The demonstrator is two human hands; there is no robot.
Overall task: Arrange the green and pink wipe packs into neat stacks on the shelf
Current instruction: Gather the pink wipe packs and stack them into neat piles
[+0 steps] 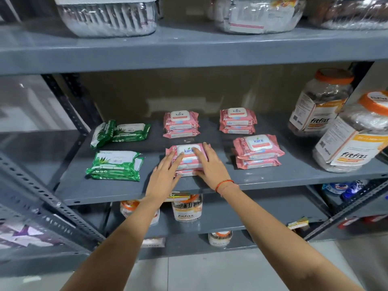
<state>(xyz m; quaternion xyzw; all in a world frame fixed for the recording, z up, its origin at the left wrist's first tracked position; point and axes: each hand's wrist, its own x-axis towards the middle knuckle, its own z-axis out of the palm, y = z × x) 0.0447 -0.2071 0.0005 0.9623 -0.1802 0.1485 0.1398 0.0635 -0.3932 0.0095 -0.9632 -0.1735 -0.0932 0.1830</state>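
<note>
Two bare forearms reach up from 6 o'clock, converging toward frame centre. The left hand [165, 172] lies flat, palm down, fingers pointing to 1 o'clock. The right hand [210, 164] mirrors it, fingers spread toward 11 o'clock, thumb tucked low; a red thread band [224, 184] circles its wrist.

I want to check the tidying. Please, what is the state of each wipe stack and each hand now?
Front pink stack: both hands pressing it.
Other pink stacks: neat, untouched.
Back green packs: untidy, one tilted.
Front green stack: slightly uneven.
Left hand: flat, open.
Right hand: flat, open.
</note>
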